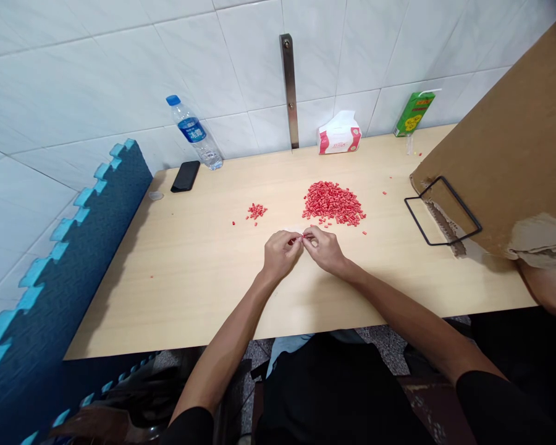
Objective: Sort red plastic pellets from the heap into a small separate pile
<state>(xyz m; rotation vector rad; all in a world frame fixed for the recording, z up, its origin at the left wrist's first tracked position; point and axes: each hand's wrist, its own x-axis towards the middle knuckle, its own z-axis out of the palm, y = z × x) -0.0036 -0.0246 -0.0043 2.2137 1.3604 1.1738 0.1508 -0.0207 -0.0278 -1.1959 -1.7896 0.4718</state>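
Observation:
My left hand (282, 252) and my right hand (323, 248) meet fingertip to fingertip over the middle of the table. Both are closed in a pinch. A small red piece (303, 235) shows between the fingertips, and the right hand's fingers grip it. What the left fingers hold is mostly hidden; a bit of red shows by them. Just behind the hands lies a whitish scrap (293, 230), partly covered. A large heap of small red pieces (333, 203) is beyond my right hand. A much smaller group of red pieces (257, 211) lies beyond my left hand.
Along the wall stand a water bottle (195, 135), a tissue pack (340, 135) and a green drink carton (414, 115). A black phone (185, 177) lies at the back left. Blue foam mats (97, 247) border the left; a cardboard sheet (505, 154) and black wire frame (473, 213) stand right.

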